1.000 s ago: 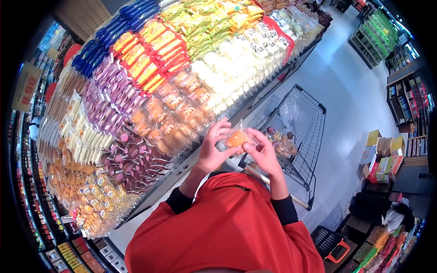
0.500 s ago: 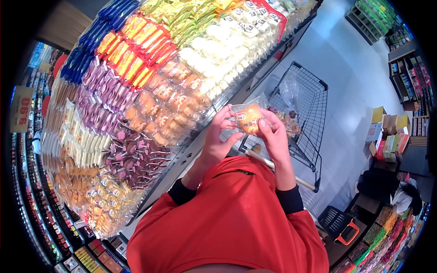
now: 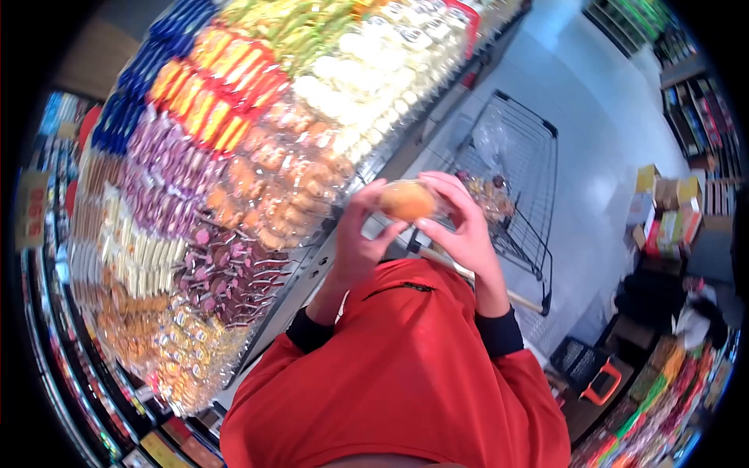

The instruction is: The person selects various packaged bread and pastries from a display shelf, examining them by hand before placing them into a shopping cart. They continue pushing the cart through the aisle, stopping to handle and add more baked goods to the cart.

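Note:
A golden-brown packaged bun [image 3: 408, 200] in clear wrap is held up between both hands, in front of my chest. My left hand [image 3: 361, 232] grips its left side, fingers behind and thumb below. On the other side, my right hand [image 3: 462, 222] holds the wrapper's right edge between thumb and fingers. The printed label seen before is not visible now. To the left, similar wrapped buns [image 3: 292, 191] lie in rows on the display stand. Just beyond my right hand is a black wire shopping cart [image 3: 534, 187], with bagged goods [image 3: 489, 196] inside.
White packaged buns [image 3: 351, 86], red-orange packets [image 3: 222, 78], purple packets [image 3: 168, 168] and dark lollipop-like sweets [image 3: 230, 269] fill the sloped stand. Right of the cart are opened cardboard boxes [image 3: 667, 207]. A black basket with an orange handle [image 3: 581, 370] sits lower right, near candy shelves.
The bun has been turned so its printed label no longer faces me, and it has moved slightly left. Both hands still hold it. The view has shifted a little and is blurrier.

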Demonstrator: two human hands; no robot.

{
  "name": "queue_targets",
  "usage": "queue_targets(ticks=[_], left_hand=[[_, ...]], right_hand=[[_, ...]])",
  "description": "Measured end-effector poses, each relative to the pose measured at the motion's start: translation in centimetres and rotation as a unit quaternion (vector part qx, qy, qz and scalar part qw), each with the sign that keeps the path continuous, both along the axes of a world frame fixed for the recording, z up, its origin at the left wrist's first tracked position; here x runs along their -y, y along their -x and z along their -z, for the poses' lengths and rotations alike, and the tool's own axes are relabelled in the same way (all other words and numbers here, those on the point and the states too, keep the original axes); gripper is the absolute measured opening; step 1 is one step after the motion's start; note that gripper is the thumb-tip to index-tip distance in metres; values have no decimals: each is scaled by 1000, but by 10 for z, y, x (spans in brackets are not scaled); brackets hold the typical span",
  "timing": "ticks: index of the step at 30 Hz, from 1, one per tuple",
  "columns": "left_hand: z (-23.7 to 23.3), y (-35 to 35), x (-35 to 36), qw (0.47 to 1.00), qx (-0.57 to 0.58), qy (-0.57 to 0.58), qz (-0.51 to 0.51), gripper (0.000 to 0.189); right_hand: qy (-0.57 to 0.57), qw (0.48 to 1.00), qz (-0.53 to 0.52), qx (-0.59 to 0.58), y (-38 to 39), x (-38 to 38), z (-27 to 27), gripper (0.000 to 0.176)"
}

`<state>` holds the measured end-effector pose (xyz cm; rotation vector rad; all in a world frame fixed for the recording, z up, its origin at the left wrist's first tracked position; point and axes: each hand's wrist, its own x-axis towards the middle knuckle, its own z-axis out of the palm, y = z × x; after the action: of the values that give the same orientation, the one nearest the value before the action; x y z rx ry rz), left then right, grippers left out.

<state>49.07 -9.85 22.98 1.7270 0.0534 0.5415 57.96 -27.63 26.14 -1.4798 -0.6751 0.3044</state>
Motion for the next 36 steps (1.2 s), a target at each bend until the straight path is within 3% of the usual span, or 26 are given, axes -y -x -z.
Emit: queue_targets(ticks=[2,3,4,6,10,12,13,16,18,22,24,25,27,28,30,31,33,34,36], left_hand=[[1,0,-7,997,-11,-76,-11,56],[6,0,-9,998,46,-49,-12,53],[10,1,-6,997,37,69,-1,52],[19,3,-10,992,18,123,10,51],[28,4,-11,994,-58,95,22,57],[27,-1,-4,987,-151,56,-5,70],[23,-4,-3,982,-180,43,31,86],[48,-13,6,965,-200,139,94,93],[56,-23,19,971,-189,88,114,91],[112,-38,57,966,-212,24,147,76],[121,-42,73,937,-256,-98,215,67],[132,-39,80,935,-264,-98,217,67],[159,-30,92,881,-243,-287,288,53],[165,-27,97,877,-250,-288,292,53],[175,-23,107,810,-205,-467,289,43],[180,-20,110,815,-210,-467,272,39],[182,-22,114,810,-231,-469,267,39],[181,-23,115,807,-247,-470,257,39],[179,-29,118,806,-253,-473,251,38]], right_hand=[[64,986,15,152,-1,1,-11,56],[50,985,5,165,0,0,-3,54],[34,983,-10,180,3,-3,4,52],[42,983,4,177,9,-6,4,48],[58,994,20,87,10,-4,14,49],[39,997,36,58,6,1,28,52],[40,997,40,54,2,8,29,52],[138,990,8,22,-14,35,27,56],[166,981,15,-102,-25,51,35,57],[126,975,95,-156,-62,101,126,57],[189,945,174,-203,-93,136,181,56],[201,931,219,-214,-108,154,208,56],[193,896,308,-256,-133,187,263,56],[173,874,351,-286,-143,202,295,55],[171,832,388,-357,-159,245,403,59],[171,828,388,-366,-161,262,442,59],[351,747,456,-332,-163,285,500,57],[351,745,455,-339,-157,293,520,57],[469,697,435,-324,-157,299,530,66]])
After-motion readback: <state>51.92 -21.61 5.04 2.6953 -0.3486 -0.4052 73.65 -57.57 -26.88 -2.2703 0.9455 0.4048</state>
